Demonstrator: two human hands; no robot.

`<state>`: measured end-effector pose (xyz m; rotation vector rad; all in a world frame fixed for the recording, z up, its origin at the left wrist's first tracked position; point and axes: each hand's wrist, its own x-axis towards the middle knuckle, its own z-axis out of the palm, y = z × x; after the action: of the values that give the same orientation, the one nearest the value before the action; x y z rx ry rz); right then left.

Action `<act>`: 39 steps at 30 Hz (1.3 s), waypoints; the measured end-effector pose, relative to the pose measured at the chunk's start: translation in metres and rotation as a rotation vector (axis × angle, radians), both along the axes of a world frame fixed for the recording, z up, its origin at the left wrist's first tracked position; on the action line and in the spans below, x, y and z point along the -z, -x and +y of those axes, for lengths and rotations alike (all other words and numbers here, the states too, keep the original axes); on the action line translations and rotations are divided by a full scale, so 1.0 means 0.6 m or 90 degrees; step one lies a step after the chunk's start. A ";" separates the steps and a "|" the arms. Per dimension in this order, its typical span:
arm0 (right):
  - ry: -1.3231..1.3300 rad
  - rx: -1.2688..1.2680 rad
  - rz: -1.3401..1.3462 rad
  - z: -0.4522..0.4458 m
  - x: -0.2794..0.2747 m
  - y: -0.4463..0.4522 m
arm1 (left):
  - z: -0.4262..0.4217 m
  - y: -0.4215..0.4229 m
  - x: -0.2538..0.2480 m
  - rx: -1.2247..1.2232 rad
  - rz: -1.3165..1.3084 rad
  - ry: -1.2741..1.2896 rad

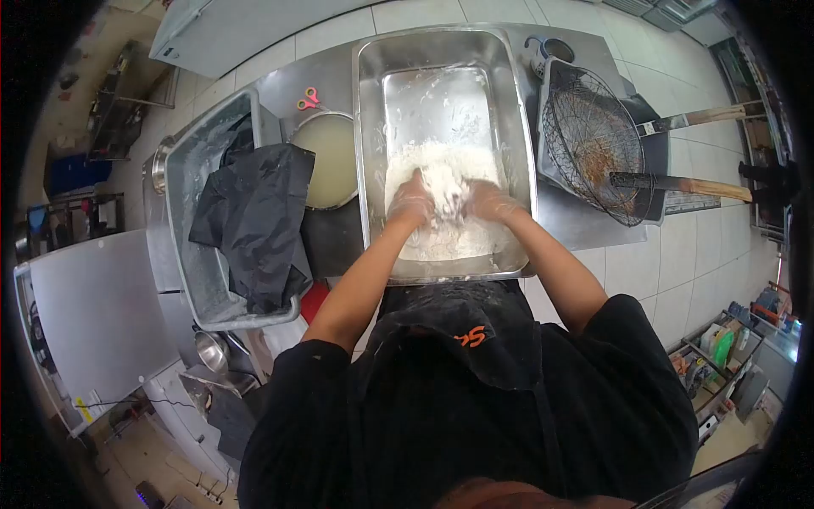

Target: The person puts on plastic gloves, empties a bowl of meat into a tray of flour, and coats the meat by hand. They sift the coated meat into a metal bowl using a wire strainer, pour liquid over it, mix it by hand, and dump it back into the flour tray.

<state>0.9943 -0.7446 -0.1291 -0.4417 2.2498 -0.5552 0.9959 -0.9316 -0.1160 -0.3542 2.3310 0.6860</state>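
A deep steel tray (363,127) holds a heap of white flour (445,161), with a lumpy, flour-coated mass (445,191) in the middle. My left hand (411,201) is dug into the left side of this heap. From the right, my right hand (488,202) reaches into the same flour, facing the left. Both hands seem to wear thin clear gloves dusted white. Flour and motion blur hide most of the fingers, so their grip does not show. What lies under the flour between the hands cannot be made out.
Left of the tray stand a round pot of pale liquid (326,161), pink-handled scissors (309,99) and a grey tub (178,212) with a black plastic bag (254,212). To the right, wire strainers (593,144) with wooden handles lie over a grey bin, near a blue-handled jug (555,51).
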 end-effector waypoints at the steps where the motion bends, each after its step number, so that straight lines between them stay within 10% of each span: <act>1: 0.033 0.083 0.032 0.011 0.000 0.004 | -0.004 0.000 0.004 -0.051 0.013 0.040; 9: -0.223 -0.099 0.032 -0.014 -0.028 -0.055 | -0.030 -0.084 -0.013 0.223 0.142 0.106; 11: -0.227 -0.139 0.254 -0.012 0.018 -0.114 | -0.034 -0.110 0.023 0.219 -0.007 0.134; 14: -0.070 0.083 -0.154 -0.019 0.073 -0.116 | -0.036 -0.112 0.035 0.153 -0.156 0.028; 19: 0.161 0.435 -0.245 -0.015 -0.112 -0.121 | -0.066 -0.146 0.028 -0.179 -0.147 -0.442; 23: 0.106 0.607 -0.415 0.006 -0.142 -0.097 | -0.072 -0.154 0.007 -0.343 -0.231 -0.418; 24: 0.018 0.301 -0.170 0.035 -0.052 -0.111 | -0.081 -0.159 0.021 -0.118 -0.147 -0.303; 26: 0.030 0.183 0.077 0.039 0.028 -0.148 | -0.079 -0.145 -0.013 0.423 -0.101 -0.005; 29: -0.085 -0.190 0.000 -0.016 0.007 -0.152 | -0.056 -0.160 0.052 0.487 -0.055 0.010; 33: -0.040 -0.043 -0.168 -0.038 0.028 -0.137 | -0.082 -0.160 0.136 0.605 0.071 -0.158; 35: 0.082 0.318 -0.129 -0.046 -0.086 -0.126 | -0.081 -0.132 0.033 0.307 -0.025 -0.217; 37: 0.152 0.315 -0.113 -0.025 -0.083 -0.098 | -0.070 -0.117 -0.054 0.004 -0.128 -0.268; 39: 0.093 0.176 0.146 -0.014 -0.042 -0.062 | -0.054 -0.088 -0.085 0.167 0.003 0.008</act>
<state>1.0315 -0.7530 -0.1037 -0.2787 2.5195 -0.8527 1.0485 -0.9640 -0.0649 -0.0492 2.3308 0.5448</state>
